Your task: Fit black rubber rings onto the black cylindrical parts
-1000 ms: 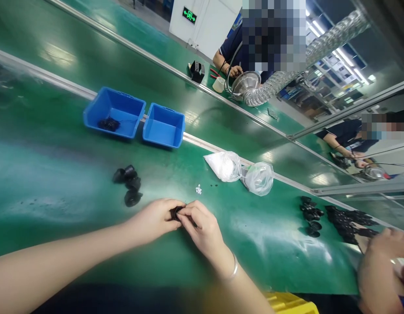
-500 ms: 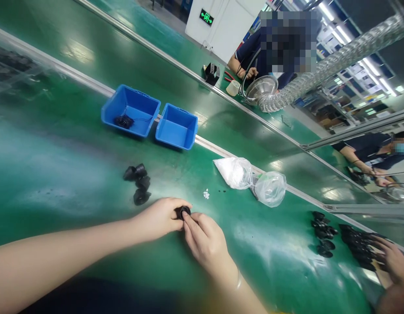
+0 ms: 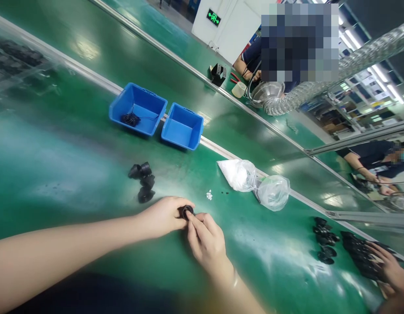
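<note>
1. While the left hand [image 3: 164, 216], at the centre of the frame, curves its thumb and fingers closely around a small black cup-like part [image 3: 188, 206], the right hand [image 3: 210, 244] has its index finger at that part's open mouth; whether the right fingers pinch anything is hidden.
2. For good work here, I'd judge the left hold should be firm without squeezing the round wall, the mouth facing up, and the fingertip pressure straight and even, not tipping the rim.
3. Left of centre, 4 loose black parts [image 3: 146, 195] sit close together on the green bench [image 3: 172, 270].
4. Just beyond the hands lie small white pieces [image 3: 209, 195], with 2 tiny black bits [image 3: 222, 192] beside them.
5. Farther up are 2 clear bags [image 3: 274, 194] right of centre and 2 blue bins [image 3: 182, 131] at upper left.
</note>
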### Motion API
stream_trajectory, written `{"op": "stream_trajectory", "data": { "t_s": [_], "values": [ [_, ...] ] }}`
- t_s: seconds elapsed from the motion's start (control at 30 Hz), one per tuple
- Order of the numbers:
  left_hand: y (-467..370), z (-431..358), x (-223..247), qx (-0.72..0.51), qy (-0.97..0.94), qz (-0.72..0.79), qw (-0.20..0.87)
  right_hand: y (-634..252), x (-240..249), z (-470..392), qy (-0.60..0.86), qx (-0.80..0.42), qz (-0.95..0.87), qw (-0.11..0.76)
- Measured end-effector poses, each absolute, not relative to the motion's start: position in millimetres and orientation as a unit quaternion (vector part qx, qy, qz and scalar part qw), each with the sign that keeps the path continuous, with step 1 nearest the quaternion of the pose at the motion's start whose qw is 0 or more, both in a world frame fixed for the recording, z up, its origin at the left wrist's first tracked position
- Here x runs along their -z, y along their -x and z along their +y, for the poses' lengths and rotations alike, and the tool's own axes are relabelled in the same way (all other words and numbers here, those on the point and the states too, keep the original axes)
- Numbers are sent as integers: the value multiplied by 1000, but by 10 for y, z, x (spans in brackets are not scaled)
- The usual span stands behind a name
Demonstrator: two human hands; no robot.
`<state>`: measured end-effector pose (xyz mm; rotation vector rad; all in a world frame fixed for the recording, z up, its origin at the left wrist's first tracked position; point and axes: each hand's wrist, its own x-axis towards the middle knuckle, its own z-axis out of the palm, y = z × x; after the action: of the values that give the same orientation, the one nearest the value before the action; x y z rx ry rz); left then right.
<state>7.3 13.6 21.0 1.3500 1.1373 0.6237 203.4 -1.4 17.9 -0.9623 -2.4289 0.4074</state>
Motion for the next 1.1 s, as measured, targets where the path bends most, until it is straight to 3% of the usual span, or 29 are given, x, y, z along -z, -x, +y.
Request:
{"op": "stream_trajectory", "data": {
  "t_s": [0.6, 0.8, 1.1],
  "values": [
    [-63, 135, -233, -265, -607, 497, 560, -2047, -201, 1, 319, -102, -917, 216],
    [-67, 121, -182, -274, -619, 491, 549, -2041, -208, 5, 348, -171, -885, 260],
    [-66, 118, -183, -275, -620, 491, 547, -2050, -202, 7, 332, -154, -892, 264]
  ]
}}
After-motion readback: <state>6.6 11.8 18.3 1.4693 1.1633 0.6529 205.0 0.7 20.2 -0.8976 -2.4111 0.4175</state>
